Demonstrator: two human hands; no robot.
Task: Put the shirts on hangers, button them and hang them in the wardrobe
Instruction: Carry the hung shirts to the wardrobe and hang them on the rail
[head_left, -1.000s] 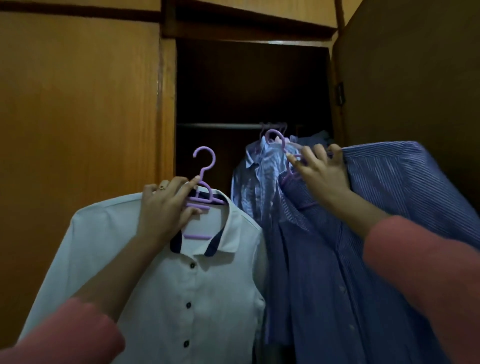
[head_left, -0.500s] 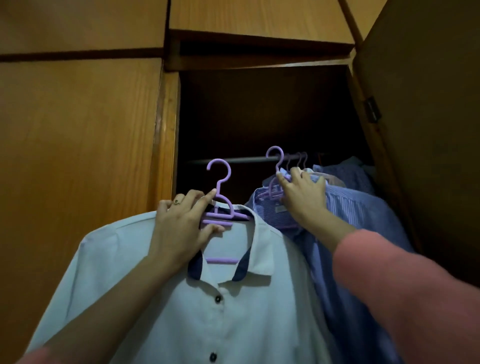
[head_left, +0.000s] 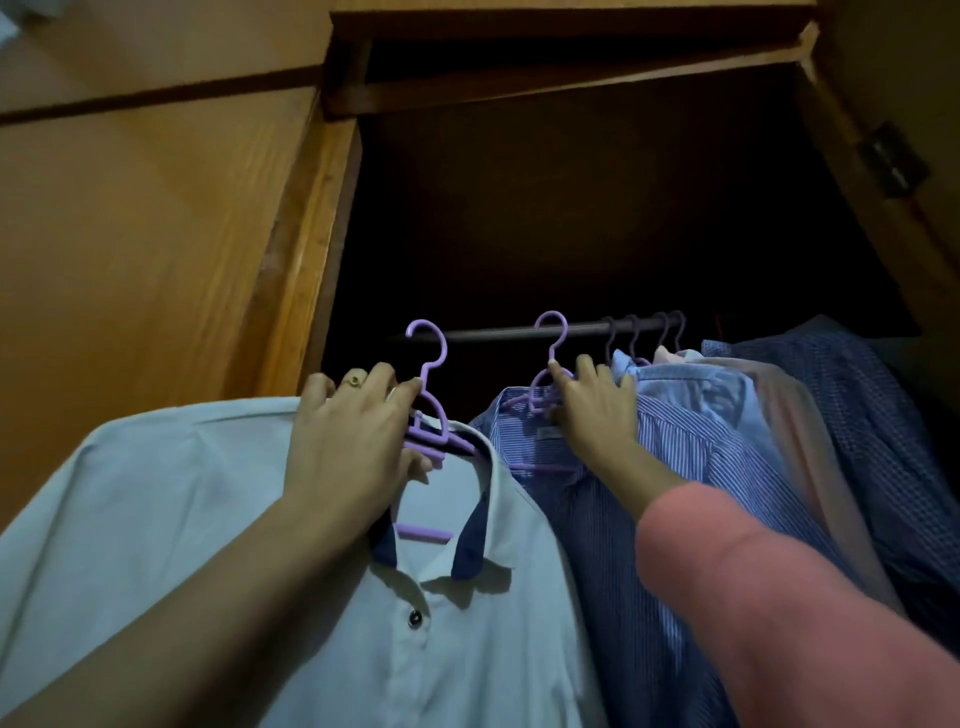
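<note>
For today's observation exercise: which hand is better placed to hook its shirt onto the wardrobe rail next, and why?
Right. The right hand holds the striped shirt's hanger with its hook at the rail; the left hand's white shirt sits further out.

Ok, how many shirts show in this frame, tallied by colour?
White shirt: 1
Blue striped shirt: 1
Light blue shirt: 1
Pale pink shirt: 1
Dark blue checked shirt: 1
Total: 5 shirts
</note>
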